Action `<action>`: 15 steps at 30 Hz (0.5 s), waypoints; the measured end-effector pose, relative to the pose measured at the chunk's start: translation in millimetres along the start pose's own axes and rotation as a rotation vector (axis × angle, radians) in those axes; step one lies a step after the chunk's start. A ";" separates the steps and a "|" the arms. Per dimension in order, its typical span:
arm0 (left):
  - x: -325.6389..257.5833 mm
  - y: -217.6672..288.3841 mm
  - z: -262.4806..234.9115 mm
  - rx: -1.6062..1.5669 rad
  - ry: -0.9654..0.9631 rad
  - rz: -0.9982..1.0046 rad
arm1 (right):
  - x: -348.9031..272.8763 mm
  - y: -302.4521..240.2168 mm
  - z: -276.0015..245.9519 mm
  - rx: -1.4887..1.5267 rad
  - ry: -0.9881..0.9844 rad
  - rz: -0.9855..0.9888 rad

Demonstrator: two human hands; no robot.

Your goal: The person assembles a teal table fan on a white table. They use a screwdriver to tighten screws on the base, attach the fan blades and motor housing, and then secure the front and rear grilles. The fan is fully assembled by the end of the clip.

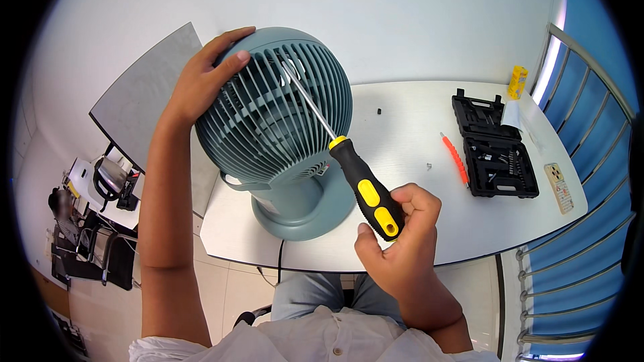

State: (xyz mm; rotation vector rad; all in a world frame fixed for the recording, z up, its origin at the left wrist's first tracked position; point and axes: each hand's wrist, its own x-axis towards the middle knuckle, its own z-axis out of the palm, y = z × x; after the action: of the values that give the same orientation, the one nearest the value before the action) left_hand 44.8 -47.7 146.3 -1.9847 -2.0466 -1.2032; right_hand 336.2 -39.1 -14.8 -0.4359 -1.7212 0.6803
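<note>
A grey-green table fan (275, 121) stands on the white table, its slatted round housing facing me. My left hand (213, 74) grips the top left of the housing, thumb on the slats and fingers over the rim. In my right hand (402, 248) is a black and yellow screwdriver (365, 188), held at the butt of its handle between thumb and curled fingers. Its metal shaft slants up and left to the upper slats, where the tip reaches a gap. I cannot tell what the tip touches inside.
On the white table (402, 154) lie an open black tool case (500, 167), a red-handled screwdriver (456, 159), small screws (429, 166), a small black piece (379, 111) and a pale remote control (559, 188). A yellow box (517, 82) stands at the back right. Metal railings (583, 100) border the right side.
</note>
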 end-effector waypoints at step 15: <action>-0.5 3.7 0.6 0.002 0.008 -0.001 | 4.4 11.3 1.5 -0.189 0.191 -0.254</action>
State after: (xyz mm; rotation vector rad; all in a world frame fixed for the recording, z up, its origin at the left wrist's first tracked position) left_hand 48.3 -48.2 147.4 -1.9753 -2.0447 -1.2061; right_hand 332.8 -28.1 -19.1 -0.3908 -1.6289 0.2845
